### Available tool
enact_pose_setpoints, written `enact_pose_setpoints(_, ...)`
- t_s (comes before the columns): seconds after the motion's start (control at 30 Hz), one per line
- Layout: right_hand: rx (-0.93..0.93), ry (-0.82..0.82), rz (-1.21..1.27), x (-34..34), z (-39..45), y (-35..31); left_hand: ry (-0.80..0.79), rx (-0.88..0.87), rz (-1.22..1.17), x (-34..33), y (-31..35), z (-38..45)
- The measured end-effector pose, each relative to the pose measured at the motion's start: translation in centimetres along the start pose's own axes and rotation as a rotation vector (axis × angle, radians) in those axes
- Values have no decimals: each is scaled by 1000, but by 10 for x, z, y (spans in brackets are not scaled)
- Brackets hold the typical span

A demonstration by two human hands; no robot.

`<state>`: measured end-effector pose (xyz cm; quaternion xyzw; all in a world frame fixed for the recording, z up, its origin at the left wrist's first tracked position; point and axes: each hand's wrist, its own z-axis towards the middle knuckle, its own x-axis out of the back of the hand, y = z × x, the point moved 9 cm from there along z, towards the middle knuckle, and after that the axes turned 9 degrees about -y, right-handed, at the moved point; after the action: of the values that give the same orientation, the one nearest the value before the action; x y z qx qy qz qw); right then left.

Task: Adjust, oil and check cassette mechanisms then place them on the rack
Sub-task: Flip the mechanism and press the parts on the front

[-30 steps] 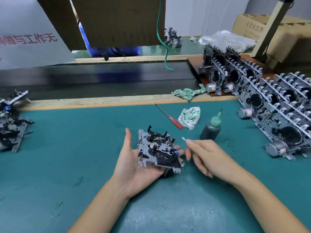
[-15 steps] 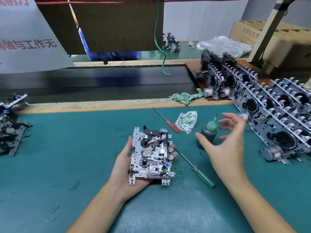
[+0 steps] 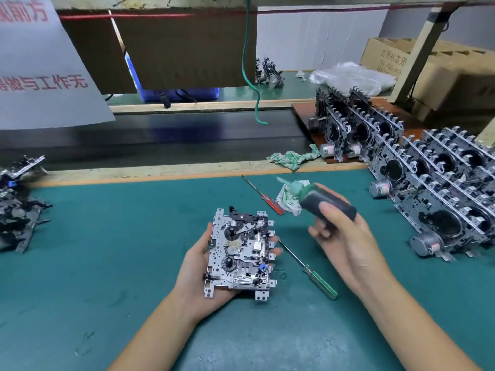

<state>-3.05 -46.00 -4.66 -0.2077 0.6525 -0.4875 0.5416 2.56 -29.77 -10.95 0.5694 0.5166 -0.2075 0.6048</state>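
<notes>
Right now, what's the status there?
Left hand cradles grey metal cassette mechanism. Right hand grips dark oil bottle, green nozzle tilted left. Nothing between them.

Teal-matted desk point(image 3: 107, 263) filling the lower half, edged at 12 o'clock by a pale wooden strip point(image 3: 160, 174). Beyond it, a dark conveyor belt point(image 3: 174, 135) running side to side. Brown cardboard panels point(image 3: 187, 46) hanging overhead at 12 o'clock, a grey sign with red characters point(image 3: 45, 70) at 10 o'clock. White wall point(image 3: 321, 36) at 1 o'clock, stacked cardboard boxes point(image 3: 442, 73) and a slanted wooden post point(image 3: 420, 49) at 2 o'clock. Even, shadowless lighting.
</notes>
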Motion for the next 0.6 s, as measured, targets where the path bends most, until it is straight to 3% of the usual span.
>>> enact_pose_setpoints(0.1,-76,65,262,0,0,10,5,6,12,1,0,1)
enact_pose_setpoints(0.33,-21,111,-52,-3,-9,11,13,16,-8,2,-1,2)
enact_pose_setpoints(0.6,52,108,-160,-4,-8,1,27,32,-51,0,-3,1)
